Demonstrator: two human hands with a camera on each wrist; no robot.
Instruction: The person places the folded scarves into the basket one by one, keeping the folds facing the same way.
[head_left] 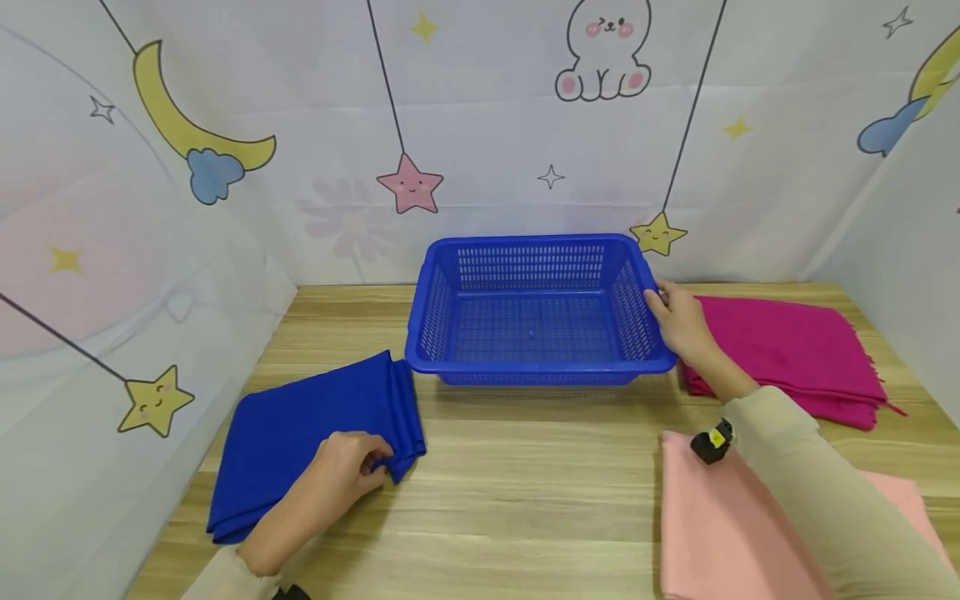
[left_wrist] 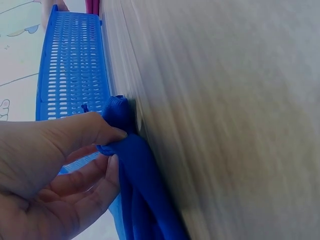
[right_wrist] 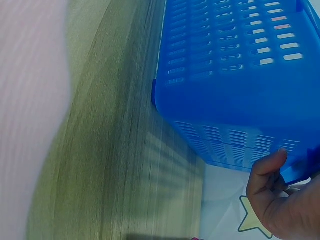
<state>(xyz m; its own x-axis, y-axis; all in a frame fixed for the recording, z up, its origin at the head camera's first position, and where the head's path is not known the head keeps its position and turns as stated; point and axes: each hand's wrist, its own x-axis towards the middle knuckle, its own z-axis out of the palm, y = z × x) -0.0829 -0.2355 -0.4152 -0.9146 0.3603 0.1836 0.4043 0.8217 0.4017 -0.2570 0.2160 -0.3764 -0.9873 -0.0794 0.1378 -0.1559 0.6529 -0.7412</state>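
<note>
A folded blue cloth lies at the left of the table. My left hand is at its near right corner, and in the left wrist view thumb and fingers pinch an edge of the blue cloth. The blue plastic basket, with slotted sides and nothing inside, stands upright at the back middle. On its right side, my right hand grips the rim. The right wrist view shows the thumb against the slotted end wall of the basket, with the other fingers partly hidden behind the rim.
A folded magenta cloth lies right of the basket on the wooden table. Nearer, a pink cloth is partly under my right forearm. A white printed curtain hangs behind and along both sides.
</note>
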